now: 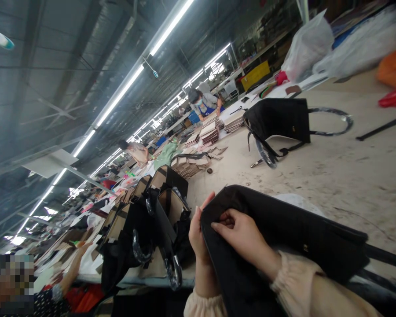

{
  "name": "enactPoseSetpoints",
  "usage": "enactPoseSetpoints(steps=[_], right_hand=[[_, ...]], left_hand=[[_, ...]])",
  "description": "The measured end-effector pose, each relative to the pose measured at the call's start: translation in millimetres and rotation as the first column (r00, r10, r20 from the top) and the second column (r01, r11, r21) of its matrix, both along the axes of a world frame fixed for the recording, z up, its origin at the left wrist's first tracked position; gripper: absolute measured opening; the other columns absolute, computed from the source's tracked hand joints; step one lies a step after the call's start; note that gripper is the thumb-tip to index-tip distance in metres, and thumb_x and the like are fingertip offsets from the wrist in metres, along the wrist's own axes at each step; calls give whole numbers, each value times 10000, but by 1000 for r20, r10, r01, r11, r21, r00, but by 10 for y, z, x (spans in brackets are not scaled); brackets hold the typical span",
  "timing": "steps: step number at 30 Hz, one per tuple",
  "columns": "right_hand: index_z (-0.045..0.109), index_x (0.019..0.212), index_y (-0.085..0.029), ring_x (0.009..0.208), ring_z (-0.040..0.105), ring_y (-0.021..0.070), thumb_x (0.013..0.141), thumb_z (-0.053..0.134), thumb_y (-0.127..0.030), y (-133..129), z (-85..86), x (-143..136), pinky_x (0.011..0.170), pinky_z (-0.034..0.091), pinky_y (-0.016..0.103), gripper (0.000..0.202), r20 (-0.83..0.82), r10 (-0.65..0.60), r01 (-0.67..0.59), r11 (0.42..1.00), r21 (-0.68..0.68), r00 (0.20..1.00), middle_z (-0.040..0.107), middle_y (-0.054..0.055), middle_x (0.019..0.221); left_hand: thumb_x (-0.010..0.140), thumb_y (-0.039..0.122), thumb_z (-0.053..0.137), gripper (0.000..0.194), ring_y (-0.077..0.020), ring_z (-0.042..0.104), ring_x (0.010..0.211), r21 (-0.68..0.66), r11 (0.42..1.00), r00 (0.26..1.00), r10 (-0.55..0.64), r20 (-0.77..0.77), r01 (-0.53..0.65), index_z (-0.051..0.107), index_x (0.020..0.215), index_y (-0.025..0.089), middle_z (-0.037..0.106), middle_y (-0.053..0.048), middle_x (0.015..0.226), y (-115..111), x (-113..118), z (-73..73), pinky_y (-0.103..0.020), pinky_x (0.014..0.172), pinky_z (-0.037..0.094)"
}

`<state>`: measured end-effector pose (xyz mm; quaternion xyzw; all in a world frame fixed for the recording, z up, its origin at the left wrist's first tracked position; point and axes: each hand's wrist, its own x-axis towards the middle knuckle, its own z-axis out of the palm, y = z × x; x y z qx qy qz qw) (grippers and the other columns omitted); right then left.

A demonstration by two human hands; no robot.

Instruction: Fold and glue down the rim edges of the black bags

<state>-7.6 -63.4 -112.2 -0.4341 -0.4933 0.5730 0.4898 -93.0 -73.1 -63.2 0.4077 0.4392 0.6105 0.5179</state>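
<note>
A black handbag (284,224) lies tilted across the near edge of the table, its handles reaching to the right. My left hand (198,235) cups the bag's left corner from outside, its fingers partly hidden behind the edge. On the inner side of that same corner, my right hand (242,233) has its fingers curled, with thumb and forefinger pressed on the black material beside the edge seam. Any small item between those fingertips is hidden. A small gold-coloured mark shows on the bag's side.
Another black bag (280,119) with plastic-wrapped handles lies farther back. Several open black bags (168,207) stand to the left. Stacked flat pieces (209,132) lie beyond, near a co-worker (206,103). Another person's arm (74,268) reaches in at lower left. Plastic bags (310,46) sit top right.
</note>
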Motion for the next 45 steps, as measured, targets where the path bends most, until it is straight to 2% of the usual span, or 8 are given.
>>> enactPoseSetpoints(steps=[6, 20, 24, 27, 29, 32, 35, 45], right_hand=[[598, 781, -183, 689, 649, 174, 690, 618, -253, 51, -24, -62, 645, 506, 277, 116, -41, -17, 17, 1000, 4, 999, 685, 42, 752], [560, 775, -193, 643, 601, 146, 684, 524, -181, 20, -1, -41, 614, 477, 247, 98, -31, -42, 45, 996, 74, 999, 633, 8, 714], [559, 811, -202, 682, 599, 157, 747, 545, -249, 17, -59, 36, 659, 479, 273, 79, 103, -40, 22, 984, 175, 994, 628, 8, 758], [553, 884, -197, 726, 616, 188, 758, 592, -338, 12, -115, 79, 693, 496, 321, 193, 206, -97, 66, 986, 150, 974, 638, 35, 831], [538, 954, -184, 820, 618, 218, 751, 620, -361, 10, -141, 92, 756, 501, 358, 282, 244, -211, 163, 966, 201, 947, 630, 70, 920], [523, 1038, -173, 986, 568, 241, 757, 642, -320, 13, -145, 102, 884, 463, 385, 339, 280, -359, 214, 873, 438, 890, 595, 99, 1026], [533, 1027, -174, 968, 568, 223, 793, 620, -261, 33, -136, 104, 869, 465, 361, 264, 299, -361, 154, 826, 542, 884, 607, 84, 991], [544, 824, -188, 774, 603, 159, 827, 590, -187, 119, -182, 111, 735, 447, 272, 46, 281, -311, 105, 818, 565, 908, 621, 13, 799]], left_hand=[[858, 512, 358, 624, -307, 526, 1191, -25, 1000, 1000, 16, 6, -16, 528, 1285, 90, 635, -155, 1190, 8, -3, -31, -447, 1056, 361], [885, 484, 323, 608, -301, 510, 1207, 4, 1000, 1000, -3, 12, 3, 501, 1306, 82, 646, -153, 1167, -26, -2, -20, -441, 1066, 348], [810, 402, 459, 613, -310, 515, 1199, 8, 996, 996, -92, 14, 92, 438, 1355, 123, 613, -132, 1229, -80, -22, -2, -444, 1055, 361], [750, 360, 498, 662, -323, 520, 1190, -32, 992, 992, -123, 17, 123, 420, 1367, 134, 606, -129, 1238, -96, -39, 10, -452, 1044, 369], [744, 354, 485, 650, -327, 521, 1188, -44, 992, 993, -116, 37, 117, 441, 1354, 133, 609, -128, 1234, -98, -34, 20, -453, 1038, 371], [734, 311, 470, 611, -320, 520, 1190, -35, 993, 991, -107, 80, 110, 486, 1320, 136, 623, -119, 1215, -99, -7, 36, -439, 1034, 375], [715, 277, 477, 612, -314, 520, 1191, -32, 995, 992, -87, 91, 90, 498, 1312, 141, 633, -109, 1204, -101, 17, 44, -426, 1030, 380], [801, 339, 469, 486, -310, 537, 1177, 39, 999, 999, -25, -22, 25, 609, 1202, 102, 662, -126, 1154, -59, -8, 12, -408, 1040, 391]])
